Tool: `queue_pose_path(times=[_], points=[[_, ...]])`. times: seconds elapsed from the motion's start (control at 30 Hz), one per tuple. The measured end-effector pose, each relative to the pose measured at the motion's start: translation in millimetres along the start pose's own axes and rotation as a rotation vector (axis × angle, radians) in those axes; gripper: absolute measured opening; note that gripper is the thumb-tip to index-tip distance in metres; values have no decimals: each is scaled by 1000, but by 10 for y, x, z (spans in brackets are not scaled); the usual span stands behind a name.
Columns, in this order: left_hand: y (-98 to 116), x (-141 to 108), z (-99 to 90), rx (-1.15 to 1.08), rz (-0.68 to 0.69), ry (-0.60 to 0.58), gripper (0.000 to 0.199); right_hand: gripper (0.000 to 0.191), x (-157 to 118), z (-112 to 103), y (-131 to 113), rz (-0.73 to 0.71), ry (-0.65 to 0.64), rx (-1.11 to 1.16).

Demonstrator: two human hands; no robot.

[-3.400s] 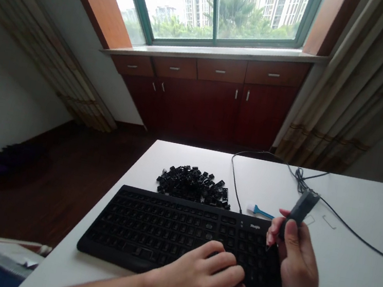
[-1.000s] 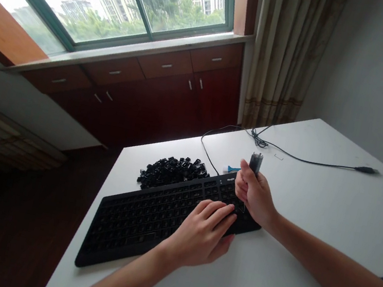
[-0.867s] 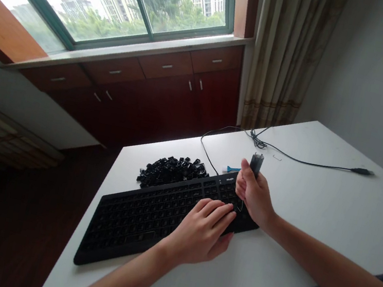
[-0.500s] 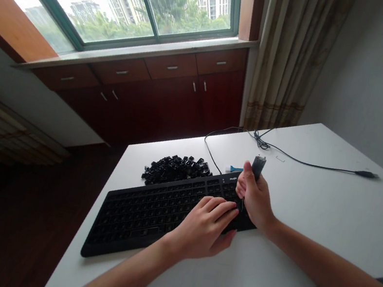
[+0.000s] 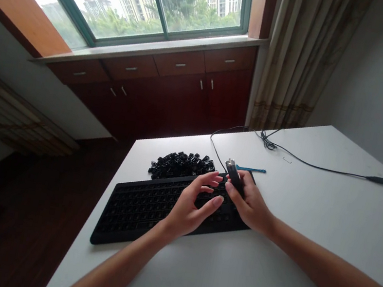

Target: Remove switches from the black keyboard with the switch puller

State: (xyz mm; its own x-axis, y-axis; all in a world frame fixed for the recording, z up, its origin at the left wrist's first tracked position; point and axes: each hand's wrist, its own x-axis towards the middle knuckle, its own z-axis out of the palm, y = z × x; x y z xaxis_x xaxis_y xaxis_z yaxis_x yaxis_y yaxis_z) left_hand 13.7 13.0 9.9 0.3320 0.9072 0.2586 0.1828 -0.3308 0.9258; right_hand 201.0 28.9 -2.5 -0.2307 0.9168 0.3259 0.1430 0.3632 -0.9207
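Observation:
A black keyboard (image 5: 143,209) with its keycaps off lies slantwise on the white table. Above its right half, my left hand (image 5: 190,205) is raised with thumb and fingers apart, holding nothing. My right hand (image 5: 249,205) is closed around a stubby dark-handled tool (image 5: 235,177), whose metallic end points up and to the left. The other end of this tool is hidden by the hand, and its exact kind is unclear. Behind the keyboard is a heap of loose black keycaps (image 5: 182,165). A thin blue stick (image 5: 253,169) lies just beyond my right hand.
The keyboard's black cable (image 5: 216,150) runs to a tied bundle (image 5: 268,141) at the back and ends in a plug (image 5: 378,180) at the right. A small bent wire piece (image 5: 287,160) lies near it. The white table (image 5: 313,209) stands before dark red cabinets (image 5: 177,96).
My left hand has lifted off the keyboard and opened its fingers. My right hand has tipped the tool from nearly upright to leaning left. The view has shifted slightly.

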Motion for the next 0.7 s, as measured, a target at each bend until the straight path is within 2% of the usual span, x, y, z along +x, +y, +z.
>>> queue_pose_path(times=[0.17,0.23,0.33,0.47,0.7], points=[[-57,-11,34,-47,-86,-80,42,24,31,19,-49,-112,-181,-34],[-62,-4,33,-38,-121,-50,41,27,32,45,-55,-93,-234,-20],[-68,8,-2,-96,-154,25,42,29,18,88,-69,7,-229,-72],[-76,-4,-41,-84,-110,8,40,34,14,70,-139,33,-256,-92],[-27,-74,-14,-64,-61,94,37,31,69,-85,-220,25,-414,-111]])
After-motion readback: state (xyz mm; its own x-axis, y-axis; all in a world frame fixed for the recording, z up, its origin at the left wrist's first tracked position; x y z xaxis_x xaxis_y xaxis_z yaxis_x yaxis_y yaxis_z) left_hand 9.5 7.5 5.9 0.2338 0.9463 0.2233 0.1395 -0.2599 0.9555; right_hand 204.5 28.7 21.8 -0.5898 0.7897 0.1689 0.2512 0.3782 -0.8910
